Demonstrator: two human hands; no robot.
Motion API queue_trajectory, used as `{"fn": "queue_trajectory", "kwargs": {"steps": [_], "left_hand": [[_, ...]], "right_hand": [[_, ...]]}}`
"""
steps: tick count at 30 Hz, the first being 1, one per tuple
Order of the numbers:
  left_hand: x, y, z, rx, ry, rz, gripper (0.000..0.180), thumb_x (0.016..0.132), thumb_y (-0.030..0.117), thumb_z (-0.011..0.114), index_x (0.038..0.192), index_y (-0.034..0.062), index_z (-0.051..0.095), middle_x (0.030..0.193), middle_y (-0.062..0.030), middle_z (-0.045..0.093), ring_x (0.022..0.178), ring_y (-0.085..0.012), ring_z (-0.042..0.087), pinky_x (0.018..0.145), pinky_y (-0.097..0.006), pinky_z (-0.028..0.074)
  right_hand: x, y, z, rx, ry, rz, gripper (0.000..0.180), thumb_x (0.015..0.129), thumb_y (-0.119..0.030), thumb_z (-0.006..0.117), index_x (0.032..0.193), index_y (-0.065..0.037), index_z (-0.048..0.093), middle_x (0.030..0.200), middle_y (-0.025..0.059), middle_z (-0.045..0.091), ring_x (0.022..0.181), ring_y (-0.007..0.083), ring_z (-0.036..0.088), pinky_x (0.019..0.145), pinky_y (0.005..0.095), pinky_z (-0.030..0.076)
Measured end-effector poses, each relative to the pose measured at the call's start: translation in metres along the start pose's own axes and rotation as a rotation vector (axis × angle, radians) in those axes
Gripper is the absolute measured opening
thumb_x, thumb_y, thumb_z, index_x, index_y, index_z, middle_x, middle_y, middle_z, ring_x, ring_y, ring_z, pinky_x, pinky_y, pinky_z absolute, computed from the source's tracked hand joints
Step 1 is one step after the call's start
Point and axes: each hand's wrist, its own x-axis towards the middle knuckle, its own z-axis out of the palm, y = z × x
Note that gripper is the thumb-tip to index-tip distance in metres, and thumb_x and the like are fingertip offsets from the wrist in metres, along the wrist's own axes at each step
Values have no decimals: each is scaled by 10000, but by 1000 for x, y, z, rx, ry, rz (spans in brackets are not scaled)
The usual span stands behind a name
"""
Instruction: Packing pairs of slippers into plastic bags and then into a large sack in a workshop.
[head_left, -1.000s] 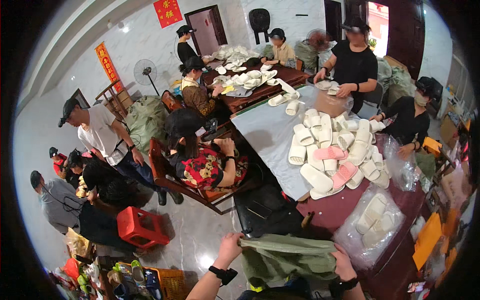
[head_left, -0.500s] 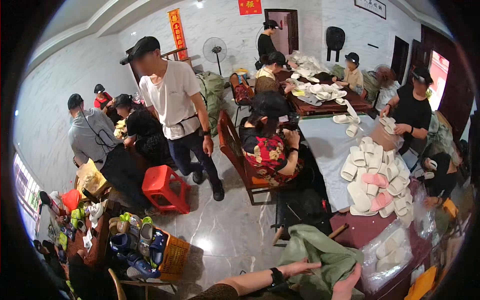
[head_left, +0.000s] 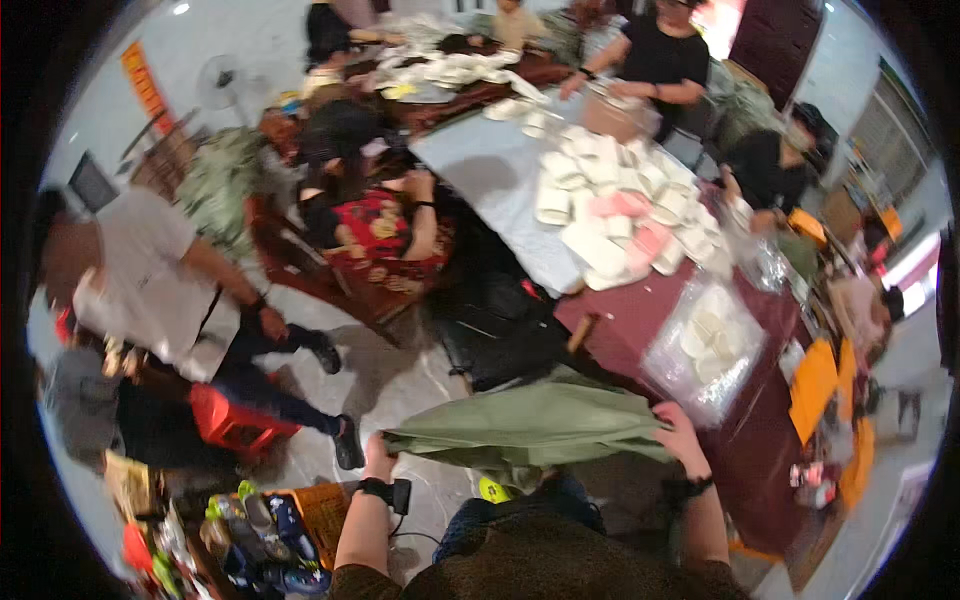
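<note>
A limp green sack (head_left: 530,415) is stretched sideways in front of my body, between my two hands. My left hand (head_left: 380,456) has its fingers closed on the sack's left end. At the other end my right hand (head_left: 680,438) grips the fabric near the corner of the dark red table (head_left: 735,445). On that table, just beyond my right hand, lies a clear plastic bag (head_left: 705,345) with white slippers inside. Farther off, white slippers (head_left: 570,205) are heaped, with a few pink slippers (head_left: 622,205) among them. The picture is somewhat blurred.
A dark bench (head_left: 500,330) stands just beyond the sack. Clogs fill an orange crate (head_left: 322,520) at lower left, near a red stool (head_left: 235,420). A person in a white shirt (head_left: 150,290) stands at left. Another sits on a wooden chair (head_left: 290,265); others work around the tables.
My hands have spread apart, pulling the bunched sack out wide. My left hand moved left. The view has swung right and down, bringing my lap and both forearms into sight.
</note>
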Motion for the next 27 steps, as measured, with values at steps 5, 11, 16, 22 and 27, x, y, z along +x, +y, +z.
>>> {"fn": "queue_trajectory", "kwargs": {"steps": [5, 11, 16, 22, 27], "left_hand": [[4, 8, 100, 481, 63, 295, 299, 854, 278, 650, 1056, 58, 637, 969, -59, 628, 829, -230, 604, 620, -356, 455], [9, 24, 189, 430, 200, 158, 477, 955, 341, 627, 1283, 5, 542, 1064, -162, 615, 884, -294, 595, 738, -429, 467], [18, 45, 201, 459, 481, 289, 458, 980, 415, 557, 1226, 30, 581, 782, -116, 513, 515, -235, 365, 513, -449, 347], [31, 28, 213, 388, 428, 167, 460, 993, 315, 561, 1347, 27, 507, 1295, -132, 518, 1051, -261, 512, 883, -461, 451], [64, 18, 184, 415, 633, 150, 234, 950, 289, 640, 896, 62, 624, 624, -49, 478, 486, -181, 359, 461, -356, 321]], "right_hand": [[41, 17, -32, -69, -70, 112, 306, 775, -91, 707, 1035, -49, 550, 938, 8, 566, 897, 137, 552, 812, 280, 459], [173, 71, -51, -139, 94, -102, 164, 782, -96, 714, 939, -55, 689, 898, 56, 600, 805, 184, 570, 762, 315, 460], [297, 50, -10, -490, 460, -129, 173, 761, -159, 763, 875, -69, 668, 922, 121, 620, 835, 326, 614, 729, 411, 497], [377, 92, 24, -450, 331, 46, 182, 808, -151, 716, 860, -59, 568, 897, 167, 623, 799, 416, 622, 695, 475, 496], [367, 124, 64, -192, 147, 4, 303, 862, -260, 714, 1009, -17, 607, 937, 175, 630, 844, 344, 622, 723, 440, 508]]}}
